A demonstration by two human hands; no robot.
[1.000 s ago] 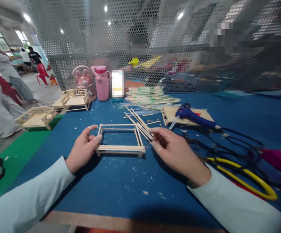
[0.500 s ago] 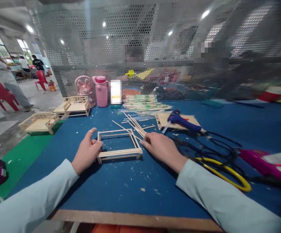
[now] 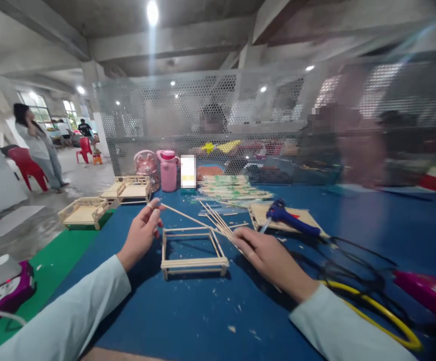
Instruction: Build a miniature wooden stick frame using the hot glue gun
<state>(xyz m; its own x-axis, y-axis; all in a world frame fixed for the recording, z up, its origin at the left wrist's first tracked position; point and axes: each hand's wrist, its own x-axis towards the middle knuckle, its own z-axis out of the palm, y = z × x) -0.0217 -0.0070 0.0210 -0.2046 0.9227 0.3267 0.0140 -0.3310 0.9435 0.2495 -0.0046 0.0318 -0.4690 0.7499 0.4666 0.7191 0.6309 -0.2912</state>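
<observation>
My right hand is closed around a loose bundle of thin wooden sticks, which fan out toward the back left. One wooden stick slants from that bundle to the fingertips of my left hand, where thumb and finger pinch its end. Between my hands a small rectangular frame of glued sticks stands on the blue table on short legs. Neither hand touches this frame. The fingers of my right hand partly hide the near ends of the bundle.
A blue glue gun rests on a flat stick panel. Its cable lies near a yellow ring-shaped handle. Finished miniature stick beds stand at the left. Behind are stick packs, a pink flask and a perforated screen.
My left hand has let go of the stick frame and moved up to the end of one stick. My right hand still holds the bundle. The view has tilted upward.
</observation>
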